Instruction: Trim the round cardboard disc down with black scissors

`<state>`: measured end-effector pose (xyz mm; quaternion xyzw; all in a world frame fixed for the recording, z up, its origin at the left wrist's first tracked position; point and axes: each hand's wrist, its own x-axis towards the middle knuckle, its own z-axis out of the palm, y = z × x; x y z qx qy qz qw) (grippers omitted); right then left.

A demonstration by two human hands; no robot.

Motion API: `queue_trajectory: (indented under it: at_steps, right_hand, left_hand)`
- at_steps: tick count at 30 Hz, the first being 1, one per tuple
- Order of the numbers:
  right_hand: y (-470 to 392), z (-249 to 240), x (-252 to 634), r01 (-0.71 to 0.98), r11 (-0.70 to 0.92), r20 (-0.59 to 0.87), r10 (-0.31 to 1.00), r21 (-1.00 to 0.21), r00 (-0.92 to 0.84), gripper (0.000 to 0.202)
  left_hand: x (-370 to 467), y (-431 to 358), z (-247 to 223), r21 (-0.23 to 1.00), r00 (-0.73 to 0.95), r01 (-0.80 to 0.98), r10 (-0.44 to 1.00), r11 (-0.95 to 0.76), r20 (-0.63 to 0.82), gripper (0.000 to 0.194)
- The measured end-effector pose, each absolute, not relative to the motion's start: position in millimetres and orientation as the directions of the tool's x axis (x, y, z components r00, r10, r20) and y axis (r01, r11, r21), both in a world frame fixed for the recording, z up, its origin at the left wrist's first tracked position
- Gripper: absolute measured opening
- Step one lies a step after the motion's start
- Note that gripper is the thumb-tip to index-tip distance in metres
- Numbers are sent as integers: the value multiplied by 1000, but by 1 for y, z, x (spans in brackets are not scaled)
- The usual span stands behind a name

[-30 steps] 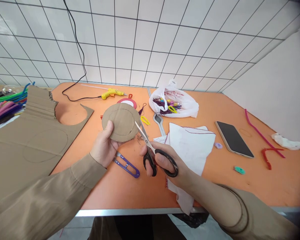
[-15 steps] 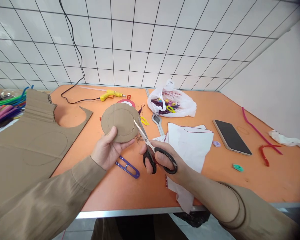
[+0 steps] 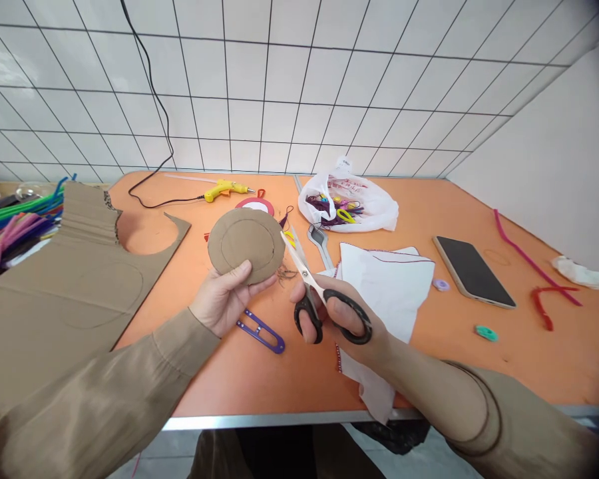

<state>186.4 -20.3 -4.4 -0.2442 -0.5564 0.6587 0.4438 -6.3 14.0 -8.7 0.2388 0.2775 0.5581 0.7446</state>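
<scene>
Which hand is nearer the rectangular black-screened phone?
Right hand: left of the phone, gripping black-handled metal scissors. The left hand, holding the round cardboard disc, is farther left.

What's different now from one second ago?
The left hand's thumb now sits farther right on the cardboard circle. The scissors in the right hand have shifted slightly right, so their blades overlap the circle less. Nothing was taken hold of or let go. The glue gun, phone and plastic bag lie as before.
</scene>
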Motion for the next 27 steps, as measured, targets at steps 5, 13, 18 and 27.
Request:
queue_trajectory:
  at_steps: [5,13,18,27]
  right_hand:
    - [-20,-5,185,-311,-3,161,851,-951,-500,39]
    - [-20,-4,185,-294,-4,146,862,-956,-486,40]
    - [-21,-2,184,-268,-3,129,872,-963,-473,41]
    - [-21,-2,185,-254,-8,116,875,-967,-470,41]
  left_hand:
    - [-5,14,-9,657,233,-710,965,254,-121,56]
    - [-6,14,-7,619,277,-731,954,288,-116,55]
    - [-6,14,-2,578,271,-766,956,283,-110,45]
    - [-8,14,-1,551,282,-783,954,289,-100,46]
